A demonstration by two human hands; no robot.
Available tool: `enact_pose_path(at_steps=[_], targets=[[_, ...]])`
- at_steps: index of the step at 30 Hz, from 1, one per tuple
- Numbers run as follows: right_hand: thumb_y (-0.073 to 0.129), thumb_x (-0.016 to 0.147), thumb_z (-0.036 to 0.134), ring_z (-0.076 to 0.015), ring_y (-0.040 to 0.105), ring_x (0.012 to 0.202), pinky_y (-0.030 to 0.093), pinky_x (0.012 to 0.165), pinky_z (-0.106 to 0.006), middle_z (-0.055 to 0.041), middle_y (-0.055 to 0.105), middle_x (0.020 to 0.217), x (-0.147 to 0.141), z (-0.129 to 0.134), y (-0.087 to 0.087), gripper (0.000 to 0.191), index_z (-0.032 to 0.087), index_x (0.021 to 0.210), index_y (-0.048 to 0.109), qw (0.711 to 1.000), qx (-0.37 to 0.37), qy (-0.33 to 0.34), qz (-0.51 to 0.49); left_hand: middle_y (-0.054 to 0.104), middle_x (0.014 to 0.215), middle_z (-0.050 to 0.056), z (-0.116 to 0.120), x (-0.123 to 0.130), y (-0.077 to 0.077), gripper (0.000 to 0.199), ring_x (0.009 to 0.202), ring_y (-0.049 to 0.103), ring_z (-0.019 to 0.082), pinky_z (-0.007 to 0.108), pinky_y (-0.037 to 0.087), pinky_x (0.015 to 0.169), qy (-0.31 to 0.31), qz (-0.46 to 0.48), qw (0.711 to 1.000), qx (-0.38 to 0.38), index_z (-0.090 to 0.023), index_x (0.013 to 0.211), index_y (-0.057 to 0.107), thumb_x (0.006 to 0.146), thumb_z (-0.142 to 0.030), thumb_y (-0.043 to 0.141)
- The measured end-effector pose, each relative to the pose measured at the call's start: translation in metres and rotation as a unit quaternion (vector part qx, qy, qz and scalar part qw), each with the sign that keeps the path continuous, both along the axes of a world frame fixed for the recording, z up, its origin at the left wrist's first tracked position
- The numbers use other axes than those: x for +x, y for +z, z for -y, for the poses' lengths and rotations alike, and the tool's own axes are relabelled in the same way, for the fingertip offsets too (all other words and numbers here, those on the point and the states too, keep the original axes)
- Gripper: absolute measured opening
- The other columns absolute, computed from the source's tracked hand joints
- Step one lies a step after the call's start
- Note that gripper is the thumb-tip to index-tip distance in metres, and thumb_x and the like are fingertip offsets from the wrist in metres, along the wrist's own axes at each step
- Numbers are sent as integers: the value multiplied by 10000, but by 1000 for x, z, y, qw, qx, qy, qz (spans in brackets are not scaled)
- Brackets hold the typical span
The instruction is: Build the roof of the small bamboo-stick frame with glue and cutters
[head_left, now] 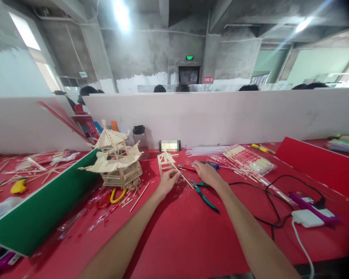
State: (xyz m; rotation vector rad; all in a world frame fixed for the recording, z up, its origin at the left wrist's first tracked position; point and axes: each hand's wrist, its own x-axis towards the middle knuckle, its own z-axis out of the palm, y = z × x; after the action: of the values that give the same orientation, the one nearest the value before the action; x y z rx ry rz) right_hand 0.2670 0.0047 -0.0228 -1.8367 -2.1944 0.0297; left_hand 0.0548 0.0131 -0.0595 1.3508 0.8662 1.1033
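My left hand (169, 181) is closed, thumb and fingertips together, on a thin wooden stick (187, 182) that slants down to the right. Right behind it stands a small open frame of wooden sticks (165, 159). My right hand (207, 173) has its fingers curled down beside a blue tool (214, 165), perhaps a glue gun, and a red piece (186, 167); what lies under the fingers is hidden. Between and below my hands, green-handled pliers (207, 201) rest on the red table. Left of them stands a larger pavilion model (116, 162) built of sticks.
A green board (52, 201) stands along the left. Bagged sticks (248, 159) and clear rods (206, 150) lie at the back. A black cable (275, 205) runs to a purple power strip (314, 209) at right. A lidded bottle (140, 140) stands before the white partition (221, 116).
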Motion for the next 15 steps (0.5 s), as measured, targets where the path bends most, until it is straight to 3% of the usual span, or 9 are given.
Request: enact_pose_path(at_steps=[5, 9, 12, 15], targets=[[416, 1001, 504, -285, 681, 989, 390, 744, -293, -115, 727, 1046, 4, 3, -4, 346, 227, 1134, 575, 997, -72, 7, 1, 687, 772, 41, -1, -1, -1, 501, 697, 649, 151, 255, 516, 679, -8, -2, 1000, 3, -146, 837, 657, 678, -608, 766], [600, 859, 619, -314, 684, 933, 395, 715, -300, -152, 710, 1006, 9, 6, -4, 530, 191, 1158, 506, 995, -91, -20, -27, 683, 764, 39, 0, -2, -1, 477, 697, 646, 146, 248, 516, 674, -11, 3, 1000, 9, -148, 833, 657, 701, -595, 758], [630, 838, 600, -316, 682, 897, 391, 706, -302, -158, 695, 981, 11, 8, -3, 572, 183, 1182, 444, 995, -73, -27, -54, 680, 751, 36, -1, -1, 0, 471, 687, 644, 147, 250, 519, 666, -11, 6, 1000, 9, -147, 827, 656, 700, -588, 762], [602, 877, 504, -279, 674, 825, 387, 688, -293, -129, 679, 940, 13, 7, -3, 476, 187, 1167, 397, 994, -49, -24, -94, 674, 735, 34, -1, -1, -1, 473, 675, 641, 146, 254, 523, 666, -9, 12, 1000, 4, -146, 816, 656, 688, -586, 772]])
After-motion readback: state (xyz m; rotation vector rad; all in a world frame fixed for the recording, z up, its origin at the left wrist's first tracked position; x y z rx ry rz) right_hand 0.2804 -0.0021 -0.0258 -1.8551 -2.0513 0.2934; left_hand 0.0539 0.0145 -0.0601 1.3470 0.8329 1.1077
